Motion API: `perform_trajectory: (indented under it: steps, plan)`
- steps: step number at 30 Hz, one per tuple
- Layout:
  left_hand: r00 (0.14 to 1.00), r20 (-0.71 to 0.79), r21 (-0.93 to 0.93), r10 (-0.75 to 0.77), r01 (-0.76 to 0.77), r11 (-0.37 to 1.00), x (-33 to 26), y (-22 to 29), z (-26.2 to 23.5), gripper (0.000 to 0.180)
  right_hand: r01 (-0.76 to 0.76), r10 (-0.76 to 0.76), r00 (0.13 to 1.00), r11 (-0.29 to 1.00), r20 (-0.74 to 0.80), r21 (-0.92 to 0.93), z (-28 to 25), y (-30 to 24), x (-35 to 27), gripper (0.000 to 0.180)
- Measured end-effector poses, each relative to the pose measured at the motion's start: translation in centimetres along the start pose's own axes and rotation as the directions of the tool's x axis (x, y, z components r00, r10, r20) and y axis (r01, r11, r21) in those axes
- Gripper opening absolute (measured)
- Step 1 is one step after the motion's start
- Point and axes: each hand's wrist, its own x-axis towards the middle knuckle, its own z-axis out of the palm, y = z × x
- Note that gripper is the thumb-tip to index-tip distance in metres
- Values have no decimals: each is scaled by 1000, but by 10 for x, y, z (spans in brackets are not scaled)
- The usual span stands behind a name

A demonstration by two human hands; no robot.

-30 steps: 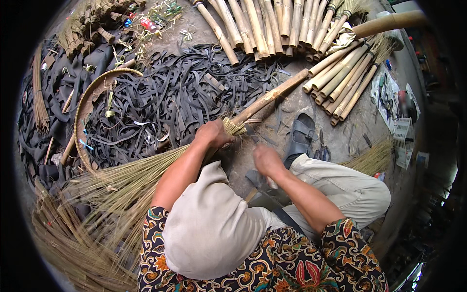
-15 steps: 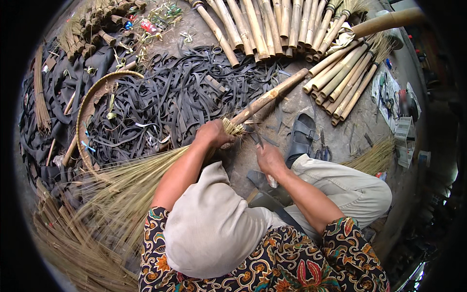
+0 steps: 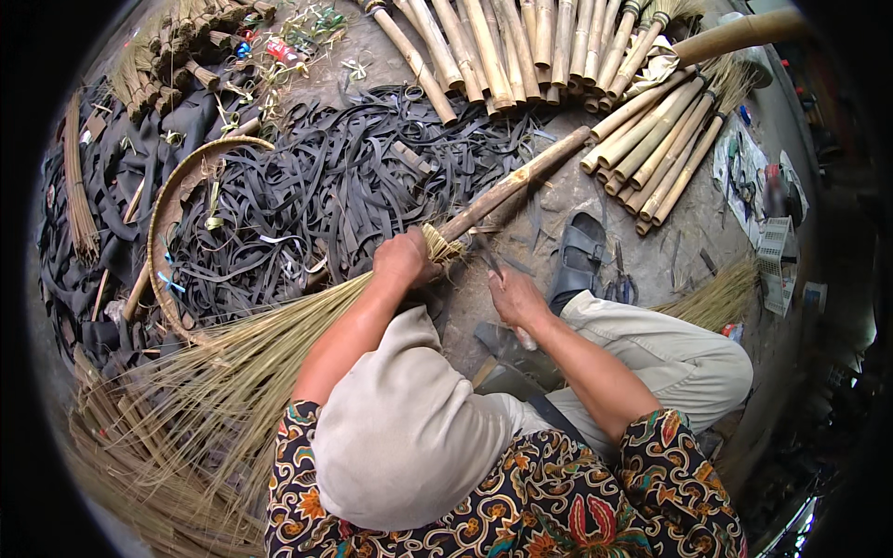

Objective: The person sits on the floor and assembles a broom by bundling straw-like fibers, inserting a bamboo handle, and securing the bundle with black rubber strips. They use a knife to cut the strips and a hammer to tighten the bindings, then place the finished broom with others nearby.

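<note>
A broom of long thin bristles [image 3: 279, 339] lies across my left side, its wooden handle [image 3: 513, 184] running up to the right. My left hand [image 3: 406, 258] is wrapped round the bound neck of the bristles, where the cut stalk ends [image 3: 441, 244] stick out around the handle. In my closed right hand [image 3: 517, 298] is a knife; its dark blade [image 3: 487, 254] points up toward the stalk ends, close beside them. The knife's pale grip end shows below the fist.
Dark rubber strips [image 3: 307, 186] heap beyond my left hand, with a curved woven rim [image 3: 156, 216] among them. Bamboo poles [image 3: 502, 56] are stacked at the far side. Pliers [image 3: 621, 282] lie beside my sandal [image 3: 580, 253]. Loose bristles [image 3: 716, 298] lie at right.
The knife blade has tipped slightly up and away from the stalk ends. My left hand keeps its hold on the broom, which has barely shifted.
</note>
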Motion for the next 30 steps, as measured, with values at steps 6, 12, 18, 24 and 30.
perform_trajectory:
  steps: [6,12,18,24,30]
  plan:
    - [912,383,-203,149,-75,976,32,-19,-2,67,201,-202,979,957,18,-208,-11,0,-7,34]
    - [978,172,-82,121,-108,991,9,-6,-8,62,207,-182,970,966,160,-157,0,0,-1,33]
    - [991,123,-32,57,-53,998,7,-5,-10,54,14,-14,1000,999,-17,30,-3,5,1,33]
    - [911,364,-293,195,-87,952,28,-21,-13,56,98,-98,995,992,-6,-80,1,9,-1,36]
    - [1000,0,42,12,-12,999,-9,7,-17,70,212,-209,977,973,33,-97,6,8,4,38]
